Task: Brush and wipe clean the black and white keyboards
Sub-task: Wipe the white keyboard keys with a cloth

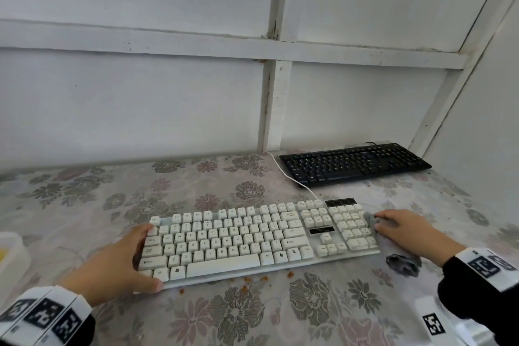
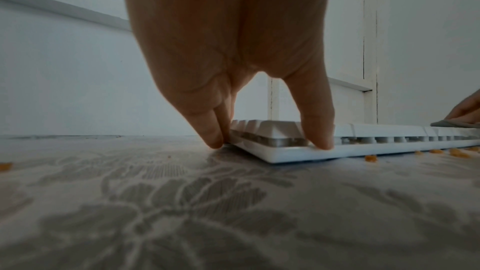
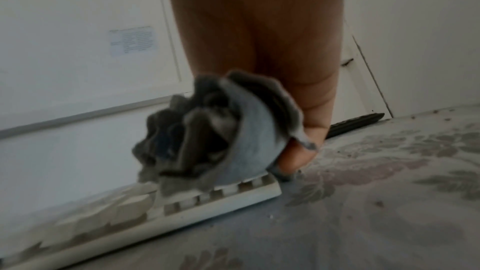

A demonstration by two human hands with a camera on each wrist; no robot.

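The white keyboard lies across the middle of the floral tablecloth. My left hand holds its left end, thumb on the front edge and fingers against the left side; the left wrist view shows the same pinch on the white keyboard. My right hand grips a bunched grey cloth and presses it on the number pad's right edge. In the right wrist view the cloth sits on the keyboard's end. The black keyboard rests untouched at the back right corner.
Orange crumbs lie along the white keyboard's front edge and show in the left wrist view. A white cable runs back toward the wall. A translucent container stands at the left edge. White walls close in behind and on the right.
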